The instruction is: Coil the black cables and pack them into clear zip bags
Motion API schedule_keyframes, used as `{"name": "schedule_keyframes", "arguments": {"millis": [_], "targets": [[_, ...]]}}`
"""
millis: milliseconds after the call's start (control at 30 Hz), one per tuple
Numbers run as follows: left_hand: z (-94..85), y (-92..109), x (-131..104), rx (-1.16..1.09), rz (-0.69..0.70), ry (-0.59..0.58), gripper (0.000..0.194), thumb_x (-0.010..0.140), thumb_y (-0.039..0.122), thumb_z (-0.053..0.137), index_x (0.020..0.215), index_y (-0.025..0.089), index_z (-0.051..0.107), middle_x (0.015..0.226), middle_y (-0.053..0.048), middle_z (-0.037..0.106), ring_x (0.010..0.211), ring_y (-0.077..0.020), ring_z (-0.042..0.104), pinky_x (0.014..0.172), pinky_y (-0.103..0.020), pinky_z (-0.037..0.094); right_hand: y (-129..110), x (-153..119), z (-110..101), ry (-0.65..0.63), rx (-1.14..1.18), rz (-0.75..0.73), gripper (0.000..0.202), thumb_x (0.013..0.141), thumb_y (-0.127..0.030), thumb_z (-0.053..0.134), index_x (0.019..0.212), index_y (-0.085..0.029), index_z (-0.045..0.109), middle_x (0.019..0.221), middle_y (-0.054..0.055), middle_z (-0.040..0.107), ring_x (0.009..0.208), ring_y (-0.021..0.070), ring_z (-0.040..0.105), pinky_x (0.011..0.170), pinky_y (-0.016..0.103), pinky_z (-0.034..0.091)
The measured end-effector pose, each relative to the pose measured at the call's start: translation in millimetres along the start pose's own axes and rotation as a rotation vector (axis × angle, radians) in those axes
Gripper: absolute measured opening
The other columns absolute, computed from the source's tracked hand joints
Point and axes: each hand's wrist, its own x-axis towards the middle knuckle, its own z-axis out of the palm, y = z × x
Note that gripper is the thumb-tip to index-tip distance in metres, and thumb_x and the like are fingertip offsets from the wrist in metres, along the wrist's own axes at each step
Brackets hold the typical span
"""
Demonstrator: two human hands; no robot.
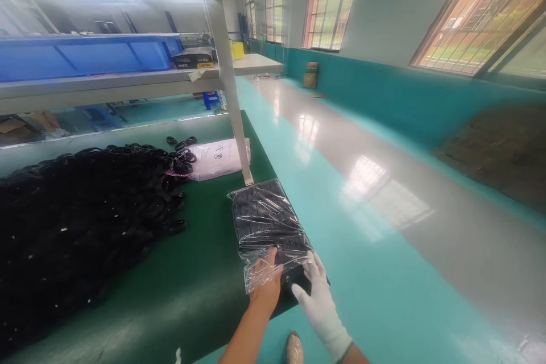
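Observation:
A clear plastic bag (267,213) lies on the table's right edge, with tightly packed rows of thin black pieces inside. My left hand (264,283), bare, is at the bag's near end. Its fingers are stretched forward and apart, with loose, crinkled film over part of them. My right hand (319,298), in a white glove, is at the bag's near right corner. Its fingertips touch the film there, and its thumb stands apart from the fingers. Between the hands, a dark part of the bag's contents shows at the near end.
A large heap of coiled black cables (85,227) covers the left of the green table (205,273). Behind the bag are a pale printed plastic bag (215,159) and an upright metal post (232,96). A shelf (128,86) above carries a blue bin (85,57) and a small box (194,60).

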Motion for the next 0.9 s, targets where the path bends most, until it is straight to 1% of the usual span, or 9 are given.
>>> {"name": "schedule_keyframes", "arguments": {"millis": [67, 133, 267, 333, 433, 500, 567, 667, 900], "targets": [[1.4, 1.6, 0.2, 0.026, -0.001, 0.011, 0.048, 0.088, 0.04, 0.033, 0.136, 0.032, 0.032, 0.138, -0.006, 0.041, 0.132, -0.0306, 0.026, 0.1, -0.048, 0.032, 1.6, 1.1, -7.1, 0.076, -0.087, -0.024, 0.045, 0.077, -0.021, 0.044, 0.122, -0.018, 0.045, 0.126, 0.014, 0.042, 0.103, 0.0225, 0.057, 0.086, 0.037, 0.049], [4.5, 0.2, 0.1, 0.038, 0.033, 0.042, 0.047, 0.089, 0.04, 0.033, 0.135, 0.03, 0.035, 0.139, -0.005, 0.04, 0.131, -0.0297, 0.029, 0.1, -0.048, 0.032, 3.4, 4.6, -15.9, 0.141, -0.161, -0.035, 0.032, 0.077, -0.024, 0.045, 0.108, -0.018, 0.056, 0.114, 0.012, 0.05, 0.103, 0.0258, 0.055, 0.089, 0.044, 0.044], [17.8, -8.9, -0.3, 0.079, 0.139, 0.165, 0.045, 0.089, 0.032, 0.036, 0.132, 0.02, 0.039, 0.138, -0.008, 0.041, 0.129, -0.0259, 0.034, 0.102, -0.043, 0.035, 8.8, 19.4, -26.2, 0.253, -0.244, -0.062, 0.013, 0.072, -0.026, 0.052, 0.082, -0.019, 0.057, 0.116, 0.013, 0.049, 0.111, 0.0329, 0.043, 0.094, 0.055, 0.032], [26.0, -13.9, -2.9, 0.123, 0.196, 0.252, 0.044, 0.089, 0.026, 0.035, 0.132, 0.018, 0.039, 0.139, -0.009, 0.04, 0.128, -0.0244, 0.036, 0.1, -0.04, 0.04, 13.1, 28.5, -26.1, 0.291, -0.254, -0.06, 0.016, 0.072, -0.026, 0.052, 0.086, -0.018, 0.053, 0.115, 0.015, 0.049, 0.109, 0.0327, 0.044, 0.091, 0.054, 0.034], [35.4, -16.1, -12.9, 0.221, 0.286, 0.404, 0.048, 0.089, 0.019, 0.035, 0.137, 0.016, 0.03, 0.141, -0.011, 0.036, 0.127, -0.0253, 0.038, 0.096, -0.041, 0.045, 20.0, 39.5, -24.7, 0.287, -0.252, -0.046, 0.032, 0.072, -0.025, 0.052, 0.103, -0.017, 0.049, 0.11, 0.014, 0.05, 0.098, 0.0286, 0.051, 0.086, 0.049, 0.039], [38.5, -11.2, -21.6, 0.287, 0.329, 0.506, 0.054, 0.089, 0.019, 0.038, 0.14, 0.017, 0.022, 0.143, -0.012, 0.033, 0.128, -0.0265, 0.036, 0.095, -0.043, 0.045, 23.3, 44.2, -25.2, 0.258, -0.248, -0.032, 0.027, 0.075, -0.026, 0.051, 0.1, -0.017, 0.05, 0.102, 0.012, 0.052, 0.089, 0.0251, 0.053, 0.081, 0.044, 0.042], [39.7, -1.5, -27.8, 0.347, 0.359, 0.569, 0.059, 0.088, 0.018, 0.041, 0.142, 0.019, 0.018, 0.144, -0.012, 0.03, 0.13, -0.0277, 0.033, 0.097, -0.045, 0.044, 24.7, 46.8, -26.6, 0.227, -0.243, -0.027, 0.012, 0.078, -0.027, 0.049, 0.086, -0.019, 0.052, 0.093, 0.009, 0.053, 0.084, 0.0228, 0.052, 0.077, 0.04, 0.043], [41.3, 15.4, -27.2, 0.424, 0.409, 0.579, 0.059, 0.086, 0.018, 0.045, 0.141, 0.019, 0.021, 0.145, -0.012, 0.029, 0.132, -0.0287, 0.028, 0.101, -0.049, 0.039, 25.2, 47.2, -27.8, 0.197, -0.231, -0.034, 0.011, 0.081, -0.028, 0.047, 0.073, -0.021, 0.048, 0.084, 0.005, 0.051, 0.08, 0.0208, 0.05, 0.076, 0.036, 0.043], [51.3, 35.9, -3.9, 0.515, 0.622, 0.595, 0.051, 0.085, 0.014, 0.048, 0.134, 0.015, 0.037, 0.139, -0.008, 0.04, 0.133, -0.0263, 0.027, 0.106, -0.048, 0.032, 30.2, 46.5, -27.2, 0.207, -0.176, -0.061, 0.009, 0.082, -0.028, 0.046, 0.078, -0.02, 0.047, 0.09, 0.008, 0.049, 0.087, 0.0219, 0.048, 0.08, 0.04, 0.042]]}}
